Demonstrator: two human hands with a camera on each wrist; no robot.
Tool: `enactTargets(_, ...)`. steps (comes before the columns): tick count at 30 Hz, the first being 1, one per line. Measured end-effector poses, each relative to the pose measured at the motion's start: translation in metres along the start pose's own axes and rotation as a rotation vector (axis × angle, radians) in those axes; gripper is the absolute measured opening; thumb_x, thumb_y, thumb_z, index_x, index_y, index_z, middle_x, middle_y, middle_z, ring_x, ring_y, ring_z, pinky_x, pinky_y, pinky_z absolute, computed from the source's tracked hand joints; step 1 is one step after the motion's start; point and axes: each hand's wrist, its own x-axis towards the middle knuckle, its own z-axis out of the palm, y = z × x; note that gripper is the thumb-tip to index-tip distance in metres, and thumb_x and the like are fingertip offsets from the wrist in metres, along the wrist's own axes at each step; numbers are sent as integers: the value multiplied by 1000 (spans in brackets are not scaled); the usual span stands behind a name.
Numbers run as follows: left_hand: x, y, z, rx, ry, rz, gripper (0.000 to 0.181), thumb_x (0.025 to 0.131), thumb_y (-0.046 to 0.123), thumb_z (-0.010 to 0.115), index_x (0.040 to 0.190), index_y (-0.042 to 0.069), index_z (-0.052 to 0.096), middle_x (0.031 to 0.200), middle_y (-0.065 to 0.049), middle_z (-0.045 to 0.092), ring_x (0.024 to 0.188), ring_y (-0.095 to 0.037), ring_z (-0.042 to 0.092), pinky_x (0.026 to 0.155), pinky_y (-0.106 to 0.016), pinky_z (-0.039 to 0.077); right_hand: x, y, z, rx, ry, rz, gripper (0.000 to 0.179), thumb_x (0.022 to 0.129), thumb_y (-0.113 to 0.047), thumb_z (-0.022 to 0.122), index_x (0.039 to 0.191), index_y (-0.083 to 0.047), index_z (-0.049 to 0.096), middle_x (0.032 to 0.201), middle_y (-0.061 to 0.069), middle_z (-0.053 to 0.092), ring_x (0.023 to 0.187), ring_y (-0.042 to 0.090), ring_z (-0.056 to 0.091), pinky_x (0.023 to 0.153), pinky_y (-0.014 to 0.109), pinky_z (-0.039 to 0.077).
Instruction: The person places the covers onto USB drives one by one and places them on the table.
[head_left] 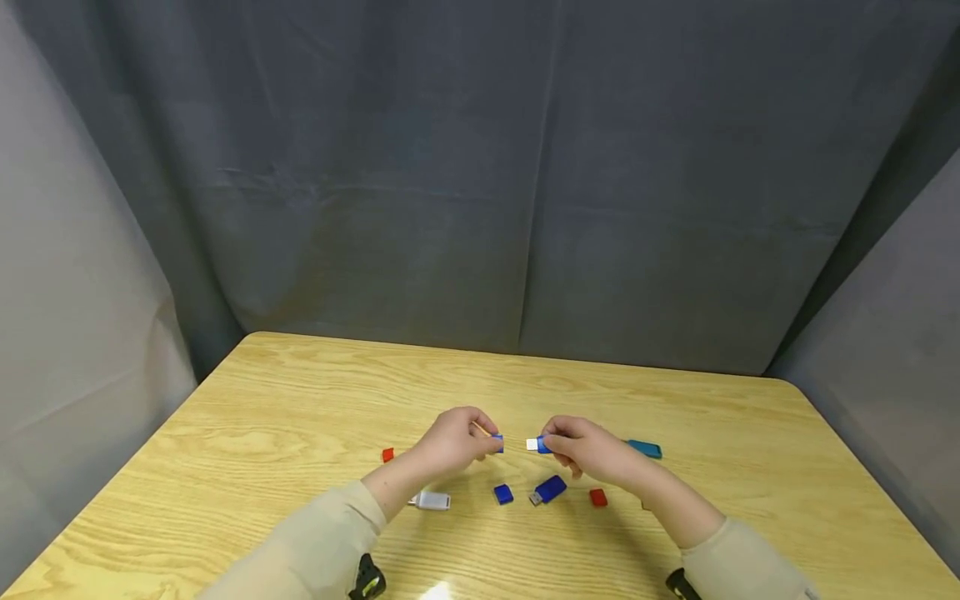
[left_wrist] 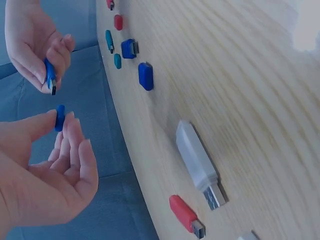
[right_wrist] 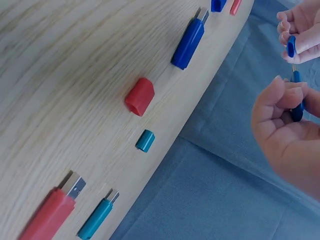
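Above the table in the head view, my left hand (head_left: 463, 439) pinches a small blue USB stick cap (head_left: 499, 443) between thumb and fingertips. The cap's hollow end faces the right hand in the right wrist view. My right hand (head_left: 591, 451) grips a blue USB stick (head_left: 543, 445), its metal plug pointing left toward the cap. A short gap separates plug and cap in the head view. Thumb and fingers cover much of the stick's body. Below the hands lie a second blue cap (head_left: 503, 494) and a larger blue USB stick (head_left: 548, 490).
A white USB stick (head_left: 432, 500) lies left on the wooden table (head_left: 300, 383), near a small red USB stick (left_wrist: 183, 213). Toward the right are a red cap (head_left: 597, 497), a teal cap (right_wrist: 145, 140), a teal USB stick (right_wrist: 96, 217) and a larger red one (right_wrist: 50, 215).
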Motion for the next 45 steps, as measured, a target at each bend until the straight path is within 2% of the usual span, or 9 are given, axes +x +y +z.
enactTargets(2, 0, -1, -1, -46, -19, -35, 18, 87, 20, 66, 94, 4, 60, 90, -14, 70, 81, -27, 65, 60, -26, 43, 0, -1, 2, 11, -7, 11, 21, 100, -16, 40, 92, 2, 47, 64, 0, 38, 56, 13, 32, 54, 27, 35)
enactTargets(5, -1, -1, -1, -75, -42, -66, 18, 87, 21, 65, 93, 4, 60, 93, -14, 71, 78, -22, 64, 67, -32, 48, -1, -3, 5, 24, -15, 16, 21, 100, -16, 40, 92, 2, 48, 63, -1, 38, 55, 13, 32, 53, 26, 35)
enactTargets(11, -4, -2, 1, -105, -60, -92, 16, 89, 19, 63, 94, 4, 63, 95, -14, 70, 74, -14, 61, 75, -39, 51, -3, -7, 11, 46, -13, 38, 20, 100, -14, 38, 92, 2, 47, 62, 0, 37, 54, 13, 32, 53, 25, 34)
enactTargets(20, -8, -1, 3, -143, -69, -121, 15, 90, 18, 60, 96, 4, 61, 96, -14, 69, 77, -16, 61, 74, -38, 50, -5, -11, 17, 49, -28, 73, 22, 101, -16, 38, 94, 2, 47, 64, 0, 37, 55, 13, 31, 54, 27, 36)
enactTargets(27, -11, -1, 5, -167, -84, -142, 15, 91, 17, 60, 97, 4, 61, 98, -15, 68, 76, -15, 60, 74, -37, 49, -6, -12, 18, 51, -36, 56, 20, 101, -17, 38, 93, 0, 47, 64, 0, 37, 55, 13, 31, 54, 27, 36)
enactTargets(36, -13, -2, 5, -174, -85, -132, 15, 90, 16, 61, 98, 3, 61, 99, -15, 69, 75, -14, 60, 71, -34, 49, -5, -8, 20, 63, -49, 44, 21, 101, -19, 39, 93, -1, 47, 64, 0, 39, 56, 13, 32, 54, 27, 36)
enactTargets(45, -16, 1, 7, -193, -84, -122, 15, 88, 15, 62, 96, 2, 62, 92, -15, 70, 71, -13, 61, 61, -25, 42, -6, -9, 22, 80, -74, 43, 22, 101, -19, 38, 94, 0, 47, 64, 0, 39, 56, 13, 32, 54, 27, 34)
